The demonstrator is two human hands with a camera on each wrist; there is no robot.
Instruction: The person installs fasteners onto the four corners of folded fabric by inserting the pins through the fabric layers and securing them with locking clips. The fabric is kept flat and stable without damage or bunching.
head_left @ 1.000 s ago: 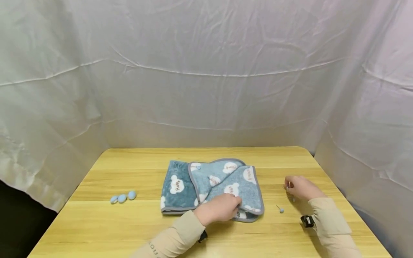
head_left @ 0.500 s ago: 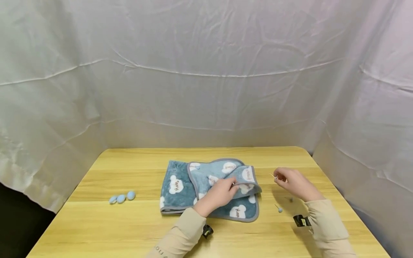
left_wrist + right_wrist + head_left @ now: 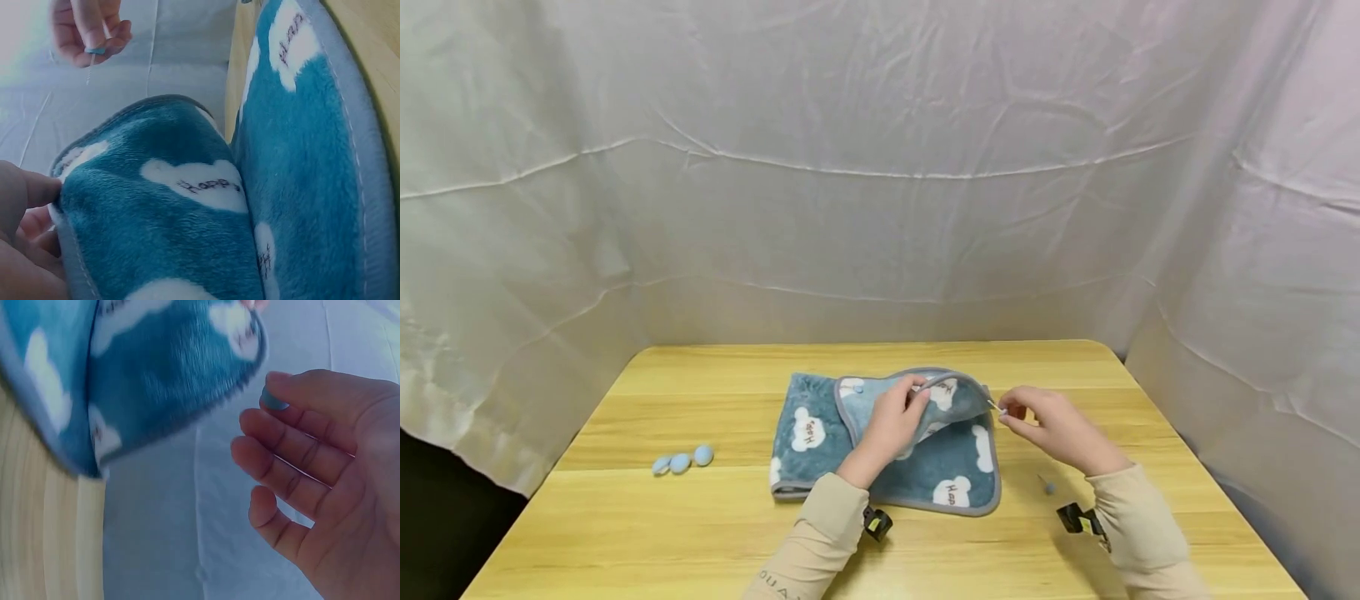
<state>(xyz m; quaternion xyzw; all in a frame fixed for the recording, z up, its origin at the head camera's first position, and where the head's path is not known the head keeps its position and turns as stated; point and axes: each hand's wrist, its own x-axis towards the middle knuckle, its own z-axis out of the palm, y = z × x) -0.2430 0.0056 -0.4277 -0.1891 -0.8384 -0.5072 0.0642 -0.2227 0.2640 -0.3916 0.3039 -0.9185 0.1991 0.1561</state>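
Note:
A folded teal fleece blanket (image 3: 940, 467) with white bear-head patches and grey edging lies mid-table. My left hand (image 3: 887, 425) pinches the edge of its top flap and holds it raised, so the teal underside shows in the left wrist view. To the right of the flap, my right hand (image 3: 1063, 429) pinches a blue-headed pin (image 3: 95, 50) between thumb and fingertips. The pin's shaft points toward the flap in the head view; in the left wrist view a gap separates them. On the blanket's upper left part sits a blue round button (image 3: 859, 389).
Several small blue round caps (image 3: 680, 463) lie in a row on the wooden table (image 3: 587, 533) at left. Another blue-headed pin (image 3: 1049, 488) rests on the table below my right hand. A pale curtain (image 3: 880, 233) surrounds the table's back and sides.
My left hand has lifted the blanket's front flap up and back, exposing the layer below. My right hand has risen from the table with a pin and moved left to the flap.

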